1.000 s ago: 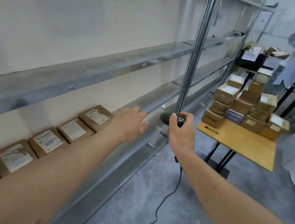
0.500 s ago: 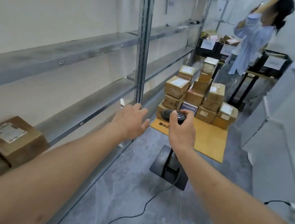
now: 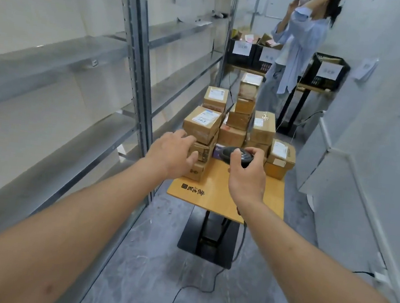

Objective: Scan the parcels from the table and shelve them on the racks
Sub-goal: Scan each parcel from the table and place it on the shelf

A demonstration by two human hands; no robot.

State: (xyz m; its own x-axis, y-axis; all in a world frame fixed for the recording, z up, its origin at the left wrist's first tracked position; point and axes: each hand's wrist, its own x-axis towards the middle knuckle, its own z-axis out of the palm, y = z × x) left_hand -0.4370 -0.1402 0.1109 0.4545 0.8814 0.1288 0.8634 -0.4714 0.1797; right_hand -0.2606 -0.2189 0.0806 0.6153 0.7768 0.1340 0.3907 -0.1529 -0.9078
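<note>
Several bare metal shelves of the racks [image 3: 61, 59] are seen along the left wall, carried by a grey upright post [image 3: 138, 68]. Just right of the post, the left hand [image 3: 173, 154] is stretched toward the near-left stack of parcels [image 3: 203, 124], its fingers loosely spread and holding nothing; actual contact with the box cannot be told. The cardboard parcels are piled in several stacks on the wooden bench [image 3: 216, 193]. To the right, a black scanner [image 3: 235, 154] is gripped in the right hand [image 3: 247, 177], fingers curled round it, held above the bench in front of the pile. Farther back, a person in a pale blue shirt [image 3: 296, 52] is seen beside black crates [image 3: 328, 71].
</note>
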